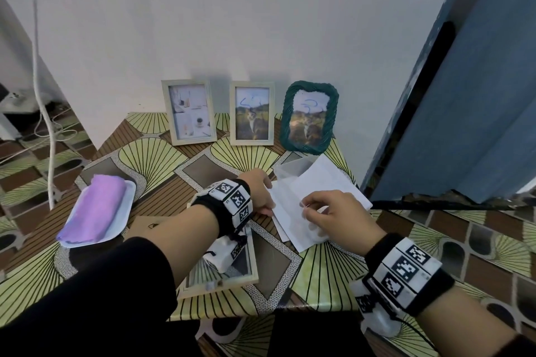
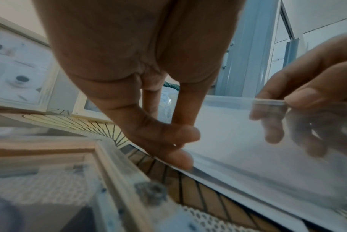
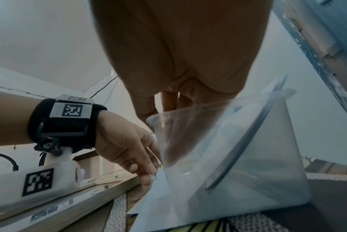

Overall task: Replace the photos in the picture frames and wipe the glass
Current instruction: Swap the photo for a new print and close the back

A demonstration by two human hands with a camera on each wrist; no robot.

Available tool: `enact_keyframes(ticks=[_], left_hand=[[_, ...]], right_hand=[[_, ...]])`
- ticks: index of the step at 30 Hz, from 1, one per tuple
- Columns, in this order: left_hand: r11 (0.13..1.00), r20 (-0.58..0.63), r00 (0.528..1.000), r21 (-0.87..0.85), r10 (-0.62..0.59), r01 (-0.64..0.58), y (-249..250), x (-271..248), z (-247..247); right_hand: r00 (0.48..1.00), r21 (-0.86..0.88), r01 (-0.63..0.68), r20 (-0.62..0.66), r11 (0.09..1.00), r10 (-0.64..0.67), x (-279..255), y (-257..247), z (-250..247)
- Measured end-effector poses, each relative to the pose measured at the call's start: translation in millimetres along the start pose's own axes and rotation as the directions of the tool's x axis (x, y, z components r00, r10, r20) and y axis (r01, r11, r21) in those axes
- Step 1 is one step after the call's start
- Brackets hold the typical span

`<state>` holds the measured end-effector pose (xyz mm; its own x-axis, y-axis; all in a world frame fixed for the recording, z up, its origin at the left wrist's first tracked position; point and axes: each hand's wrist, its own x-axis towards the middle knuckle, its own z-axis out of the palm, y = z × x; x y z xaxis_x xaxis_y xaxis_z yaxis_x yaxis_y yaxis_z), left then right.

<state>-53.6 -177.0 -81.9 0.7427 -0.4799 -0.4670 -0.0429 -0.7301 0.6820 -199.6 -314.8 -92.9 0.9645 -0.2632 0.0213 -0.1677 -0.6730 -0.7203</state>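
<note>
Three picture frames stand against the wall: a pale wooden frame (image 1: 190, 111), a second wooden frame (image 1: 251, 113) and a green woven frame (image 1: 309, 116). A fourth wooden frame (image 1: 220, 288) lies flat under my left wrist. White photo sheets (image 1: 333, 180) lie face down at mid-table with a clear plastic sleeve (image 3: 238, 149) over them. My left hand (image 1: 271, 207) presses its fingertips (image 2: 180, 160) on the left edge of the stack. My right hand (image 1: 304, 209) pinches the sleeve's top layer (image 2: 287, 141) and lifts it open.
A folded purple cloth (image 1: 95, 209) lies on a white tray (image 1: 127, 206) at the table's left. A blue door (image 1: 464, 95) stands close on the right. A white cable (image 1: 43, 113) hangs at the left. The table's front edge (image 1: 261, 313) is near my body.
</note>
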Motion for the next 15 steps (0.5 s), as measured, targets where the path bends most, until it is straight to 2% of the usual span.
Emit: enact_keyframes(ticks=[2, 9, 15], left_hand=[[1.000, 0.040, 0.999, -0.023, -0.014, 0.015, 0.4, -0.5, -0.7], [0.999, 0.068, 0.997, -0.031, 0.020, -0.018, -4.5, -2.4, -10.6], [0.972, 0.138, 0.973, 0.119, 0.184, -0.201, -12.9, -23.4, -30.2]], right_hand=[[1.000, -0.050, 0.014, -0.003, 0.999, -0.014, -1.4, -1.1, 2.0], [0.999, -0.171, 0.028, 0.024, 0.985, -0.024, -2.6, -7.2, 2.3], [0.999, -0.284, 0.030, 0.034, 0.958, -0.021, -1.4, -9.7, 5.6]])
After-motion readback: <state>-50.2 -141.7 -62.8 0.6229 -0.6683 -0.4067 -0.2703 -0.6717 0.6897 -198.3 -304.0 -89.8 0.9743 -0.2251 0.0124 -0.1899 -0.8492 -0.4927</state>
